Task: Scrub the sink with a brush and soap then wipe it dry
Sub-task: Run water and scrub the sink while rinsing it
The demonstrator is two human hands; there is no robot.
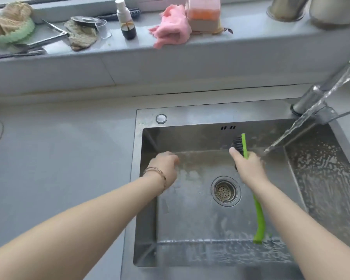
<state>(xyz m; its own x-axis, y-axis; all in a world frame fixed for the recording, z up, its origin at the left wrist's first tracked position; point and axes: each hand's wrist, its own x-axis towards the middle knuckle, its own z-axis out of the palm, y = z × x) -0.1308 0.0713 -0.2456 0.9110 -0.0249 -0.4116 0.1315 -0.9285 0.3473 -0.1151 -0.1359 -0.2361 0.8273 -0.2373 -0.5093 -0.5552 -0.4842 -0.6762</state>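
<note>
Right hand (249, 168): gripped the brush (259, 219), bristles up near the sink's (148, 116) back wall.
Left hand (166, 168): low by the sink's back-left corner, blurred; cannot tell its state.
Water (311, 116): ran into the back-right corner.

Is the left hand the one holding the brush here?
No, the right hand grips the green brush, while the left hand reaches into the sink without it.

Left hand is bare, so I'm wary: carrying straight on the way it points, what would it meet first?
Probably the sink's back wall, just ahead of the left hand. Nothing shows between them, though blur hides how near the fingers are.
</note>
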